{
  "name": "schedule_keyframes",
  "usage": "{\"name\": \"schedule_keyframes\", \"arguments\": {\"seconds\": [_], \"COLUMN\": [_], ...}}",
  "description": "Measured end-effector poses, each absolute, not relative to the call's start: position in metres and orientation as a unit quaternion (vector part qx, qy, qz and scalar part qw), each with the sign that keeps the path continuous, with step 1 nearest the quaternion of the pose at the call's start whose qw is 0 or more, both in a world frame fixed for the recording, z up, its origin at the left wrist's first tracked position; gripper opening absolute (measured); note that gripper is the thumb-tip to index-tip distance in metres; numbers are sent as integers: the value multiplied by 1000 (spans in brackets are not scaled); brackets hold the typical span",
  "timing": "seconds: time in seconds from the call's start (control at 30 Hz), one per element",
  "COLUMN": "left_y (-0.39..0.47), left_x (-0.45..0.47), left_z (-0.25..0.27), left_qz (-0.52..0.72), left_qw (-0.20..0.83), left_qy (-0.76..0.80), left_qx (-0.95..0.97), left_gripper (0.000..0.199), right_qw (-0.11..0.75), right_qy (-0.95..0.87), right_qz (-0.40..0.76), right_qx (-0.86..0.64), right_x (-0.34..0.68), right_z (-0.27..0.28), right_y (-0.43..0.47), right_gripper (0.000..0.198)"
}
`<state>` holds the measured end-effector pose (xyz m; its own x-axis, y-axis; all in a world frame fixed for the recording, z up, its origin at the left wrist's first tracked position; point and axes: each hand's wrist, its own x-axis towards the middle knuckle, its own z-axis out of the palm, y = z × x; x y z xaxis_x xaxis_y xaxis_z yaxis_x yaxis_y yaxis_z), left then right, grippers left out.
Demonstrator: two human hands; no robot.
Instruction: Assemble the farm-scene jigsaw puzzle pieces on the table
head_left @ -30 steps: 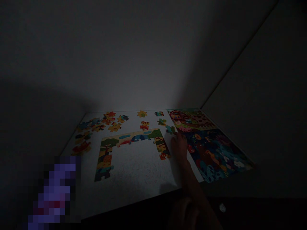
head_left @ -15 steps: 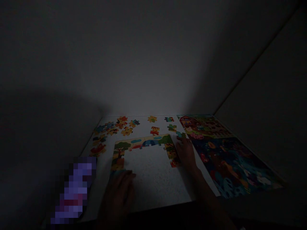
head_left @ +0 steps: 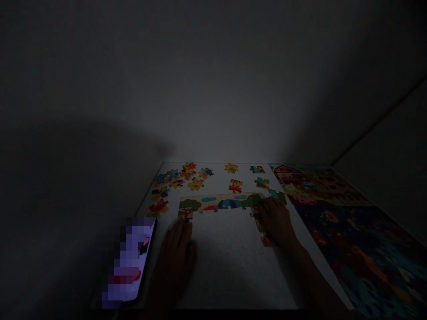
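Note:
A partly joined jigsaw puzzle lies on the white table, its top strip and two sides forming a frame of trees, clouds and hills. My left hand rests flat over the puzzle's left side, fingers stretched forward and covering pieces there. At the upper right corner, my right hand touches the puzzle's edge with slightly bent fingers, holding nothing that I can see. A teal-green puzzle piece lies just beyond it. Further off are a green puzzle piece and a striped orange puzzle piece.
Several loose pieces are heaped at the far left. A lit phone, partly pixelated, is left of my left hand. On the right lie a farm picture and a dark picture. A pale wall rises behind the table.
The view has shifted, so everything sits further right. My left hand has slid forward along the puzzle's left side. My right hand has moved from beside the teal-green piece onto the puzzle's right corner.

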<state>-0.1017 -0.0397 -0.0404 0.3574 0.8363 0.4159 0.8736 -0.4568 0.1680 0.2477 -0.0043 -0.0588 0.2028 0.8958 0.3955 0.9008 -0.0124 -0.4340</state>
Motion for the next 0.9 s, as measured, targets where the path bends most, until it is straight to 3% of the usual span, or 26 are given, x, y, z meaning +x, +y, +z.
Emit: {"name": "schedule_keyframes", "arguments": {"seconds": [0.7,0.9], "left_y": [-35,-34], "left_x": [-103,-106], "left_z": [-43,-44], "left_qz": [-248,-236], "left_qw": [29,32], "left_qy": [-514,-514], "left_qx": [-821,-824], "left_gripper": [47,46], "right_qw": [347,269], "right_qy": [-599,-669], "right_qz": [46,92], "right_qx": [-721,-686], "right_x": [245,227], "right_z": [-45,-7], "right_y": [5,68], "right_gripper": [27,40]}}
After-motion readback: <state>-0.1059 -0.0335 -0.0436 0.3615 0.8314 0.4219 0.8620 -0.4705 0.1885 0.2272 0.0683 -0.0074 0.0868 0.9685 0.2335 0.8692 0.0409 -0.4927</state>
